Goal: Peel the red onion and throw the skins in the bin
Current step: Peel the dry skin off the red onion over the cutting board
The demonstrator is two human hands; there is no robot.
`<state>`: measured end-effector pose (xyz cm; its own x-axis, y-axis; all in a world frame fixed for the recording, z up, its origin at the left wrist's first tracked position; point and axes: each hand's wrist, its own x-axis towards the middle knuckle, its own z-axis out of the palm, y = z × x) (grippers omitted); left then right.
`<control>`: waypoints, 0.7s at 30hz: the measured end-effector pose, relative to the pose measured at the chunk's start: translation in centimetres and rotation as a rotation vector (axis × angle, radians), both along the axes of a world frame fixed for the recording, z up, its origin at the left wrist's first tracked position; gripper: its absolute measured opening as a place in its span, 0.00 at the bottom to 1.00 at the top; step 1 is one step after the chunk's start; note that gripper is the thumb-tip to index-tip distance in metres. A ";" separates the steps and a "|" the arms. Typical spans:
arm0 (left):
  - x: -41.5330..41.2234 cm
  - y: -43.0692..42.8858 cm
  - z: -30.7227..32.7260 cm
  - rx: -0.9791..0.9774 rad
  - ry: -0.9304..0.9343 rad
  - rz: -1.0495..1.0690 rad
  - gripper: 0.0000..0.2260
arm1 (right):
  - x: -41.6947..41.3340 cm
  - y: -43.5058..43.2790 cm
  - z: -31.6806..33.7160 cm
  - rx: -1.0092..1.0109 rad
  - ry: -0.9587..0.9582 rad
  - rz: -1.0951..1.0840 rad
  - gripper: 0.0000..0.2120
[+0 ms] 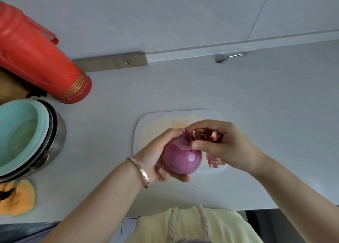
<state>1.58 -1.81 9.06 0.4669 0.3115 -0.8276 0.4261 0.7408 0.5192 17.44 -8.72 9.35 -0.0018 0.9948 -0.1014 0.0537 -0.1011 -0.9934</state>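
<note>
Head view: above the white cutting board [145, 130] on the bench [256, 99], the left hand [156, 156] cups the red onion [183, 159]. It is mostly bare and glossy, with one flap of skin [180, 141] at its top. The right hand [227, 143] pinches that flap, with loose skins [209, 135] bunched in its grip. More scraps [213, 163] lie on the board's right edge; binning is not yet done.

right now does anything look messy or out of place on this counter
A few small things. The white cutting board has a yellowish stain across it, and loose onion skins lie at its near right edge, below the right hand. Orange scraps also sit on the counter by the pot.
</note>
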 end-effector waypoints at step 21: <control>-0.7 0.6 -1.5 -0.059 -0.190 0.072 0.27 | 1.0 0.1 -1.8 -0.053 0.476 -0.161 0.14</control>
<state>0.84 -1.20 7.57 0.5946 0.3033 -0.7446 0.2696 0.7973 0.5400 18.41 -8.62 7.52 0.0929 0.9798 -0.1771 -0.4249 -0.1219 -0.8970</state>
